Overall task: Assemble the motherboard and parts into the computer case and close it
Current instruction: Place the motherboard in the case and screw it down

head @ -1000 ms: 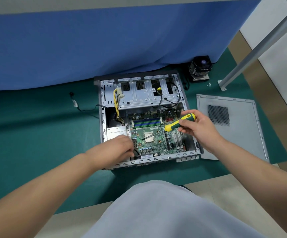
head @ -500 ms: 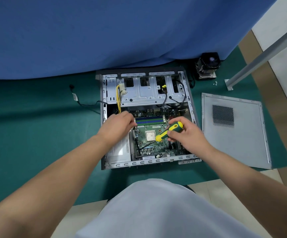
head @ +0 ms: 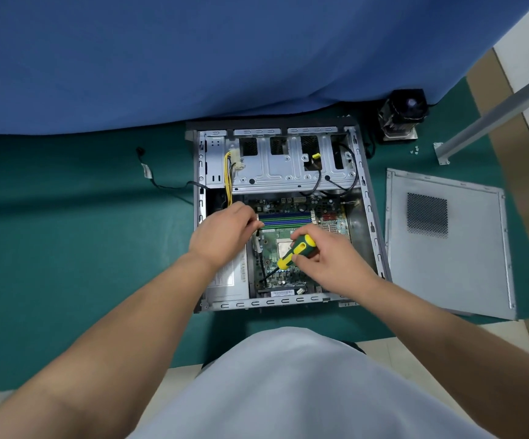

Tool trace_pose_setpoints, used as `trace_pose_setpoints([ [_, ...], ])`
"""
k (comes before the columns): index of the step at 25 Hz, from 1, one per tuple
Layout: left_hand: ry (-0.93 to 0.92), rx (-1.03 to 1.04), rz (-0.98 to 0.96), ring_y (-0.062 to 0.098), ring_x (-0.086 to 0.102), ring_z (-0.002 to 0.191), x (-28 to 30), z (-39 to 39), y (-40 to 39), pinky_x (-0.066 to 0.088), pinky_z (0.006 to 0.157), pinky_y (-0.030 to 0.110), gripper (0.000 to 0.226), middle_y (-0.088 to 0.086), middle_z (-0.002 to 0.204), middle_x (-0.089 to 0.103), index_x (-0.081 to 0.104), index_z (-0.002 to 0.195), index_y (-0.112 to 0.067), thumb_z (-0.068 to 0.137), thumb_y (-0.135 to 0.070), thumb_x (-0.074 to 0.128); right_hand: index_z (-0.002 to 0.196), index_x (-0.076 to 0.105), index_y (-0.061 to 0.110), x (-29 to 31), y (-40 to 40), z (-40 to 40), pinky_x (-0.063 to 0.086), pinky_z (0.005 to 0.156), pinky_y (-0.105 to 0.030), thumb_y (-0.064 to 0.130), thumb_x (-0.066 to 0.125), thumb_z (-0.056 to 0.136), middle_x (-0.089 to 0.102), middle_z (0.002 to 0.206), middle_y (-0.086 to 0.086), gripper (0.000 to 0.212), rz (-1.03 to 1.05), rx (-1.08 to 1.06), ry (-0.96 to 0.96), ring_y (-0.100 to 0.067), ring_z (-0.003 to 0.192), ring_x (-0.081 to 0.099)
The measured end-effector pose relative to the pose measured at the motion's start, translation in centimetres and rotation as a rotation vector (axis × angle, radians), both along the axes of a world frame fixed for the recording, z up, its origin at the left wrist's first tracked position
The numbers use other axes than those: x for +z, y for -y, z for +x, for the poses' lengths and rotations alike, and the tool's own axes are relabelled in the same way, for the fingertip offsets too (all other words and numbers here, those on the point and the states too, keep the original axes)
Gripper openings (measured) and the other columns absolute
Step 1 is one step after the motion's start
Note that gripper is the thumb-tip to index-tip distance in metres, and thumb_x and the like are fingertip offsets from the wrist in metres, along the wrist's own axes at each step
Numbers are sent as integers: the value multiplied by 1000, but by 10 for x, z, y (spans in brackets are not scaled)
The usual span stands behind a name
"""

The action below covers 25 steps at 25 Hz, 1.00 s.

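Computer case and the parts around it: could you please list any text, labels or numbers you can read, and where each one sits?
None can be read.
Power supply label: printed lines, too blurred.
White sticker at the motherboard's near edge: too small.
White tag on the loose cable: no legible print.

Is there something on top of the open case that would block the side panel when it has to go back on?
Yes. Both hands are inside the computer case: the right hand grips a screwdriver over the motherboard, the left hand is beside it. The side panel lies flat on the mat, right of the case.
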<state>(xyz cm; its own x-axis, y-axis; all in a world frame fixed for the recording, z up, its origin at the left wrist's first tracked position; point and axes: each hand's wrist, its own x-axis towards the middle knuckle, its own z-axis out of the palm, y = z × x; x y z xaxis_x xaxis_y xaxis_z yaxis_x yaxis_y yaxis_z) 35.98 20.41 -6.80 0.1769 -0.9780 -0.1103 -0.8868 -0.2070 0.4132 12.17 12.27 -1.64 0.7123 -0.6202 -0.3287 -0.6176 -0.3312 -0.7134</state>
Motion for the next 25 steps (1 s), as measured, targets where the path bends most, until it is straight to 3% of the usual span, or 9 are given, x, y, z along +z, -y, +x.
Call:
trace_pose_setpoints([
  [4, 8, 9, -26, 15, 63, 78, -2, 0, 0, 47, 64, 29, 30, -7, 105, 63, 64, 105, -22, 104, -47, 47, 122, 53, 41, -3, -2, 4, 54, 71, -23, 34, 66, 94, 61, 109, 14, 31, -28, 66, -49, 3, 74, 65],
  [12, 22, 3, -38, 12, 58, 74, -1, -1, 0, 40, 63, 26, 36, -7, 102, 64, 65, 105, -22, 101, -49, 41, 123, 53, 39, -5, -7, 7, 53, 74, -23, 32, 65, 96, 53, 117, 22, 31, 3, 89, -63, 0, 73, 66],
  [16, 32, 1, -48, 13, 59, 74, -1, 0, 0, 43, 62, 27, 37, -7, 101, 63, 65, 104, -22, 102, -49, 40, 126, 54, 33, -4, -7, 9, 57, 80, -34, 30, 65, 96, 54, 118, 17, 32, -6, 108, -55, -3, 73, 66],
  [19, 30, 2, -55, 16, 62, 75, -2, 0, 0, 48, 62, 30, 35, -6, 101, 63, 64, 104, -22, 102, -49, 42, 126, 53, 34, -3, -8, 10, 58, 78, -36, 30, 65, 97, 56, 120, 12, 32, -25, 152, -55, -4, 73, 65],
  [25, 28, -8, -76, 17, 62, 74, -4, 1, 0, 45, 61, 29, 34, -5, 100, 64, 65, 103, -20, 102, -47, 44, 131, 51, 34, -4, -12, 13, 57, 80, -37, 32, 60, 97, 57, 125, 8, 35, -98, 255, -78, -4, 75, 64],
])
